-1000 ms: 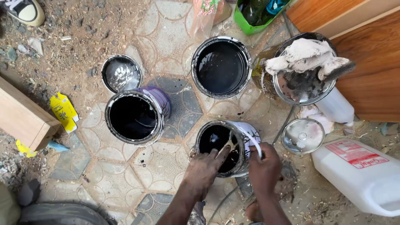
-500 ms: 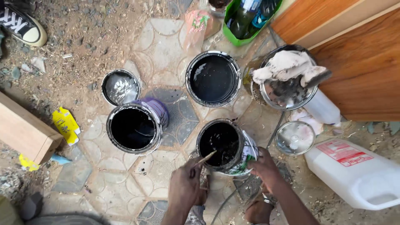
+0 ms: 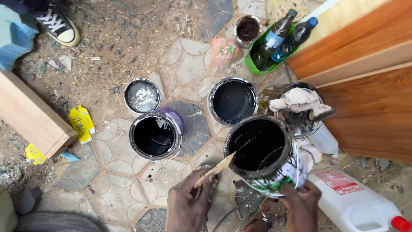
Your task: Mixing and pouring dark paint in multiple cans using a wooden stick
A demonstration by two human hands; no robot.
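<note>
A round metal paint can with a black-coated inside and a white, green-marked label (image 3: 262, 157) is held lifted and tilted at the lower centre-right of the frame, gripped from below by the right hand (image 3: 300, 205), whose fingers are closed against its lower wall. A thin flat wooden stirring stick (image 3: 214, 169) is pinched in the closed left hand (image 3: 189, 202), its tip resting at the can's left rim. The step is judged to be done well if the can is kept steady and its tilt is held shallow, so that the dark liquid is not spilled over the rim, and if the stick is drawn along the inner wall rather than jabbed. Two other open cans of black liquid, one with a purple side (image 3: 155, 136) and one at upper centre (image 3: 233, 102), are best kept clear of, as is the white plastic jug with a red cap (image 3: 360, 204) just beside the right hand on the paved ground (image 3: 103, 189).
</note>
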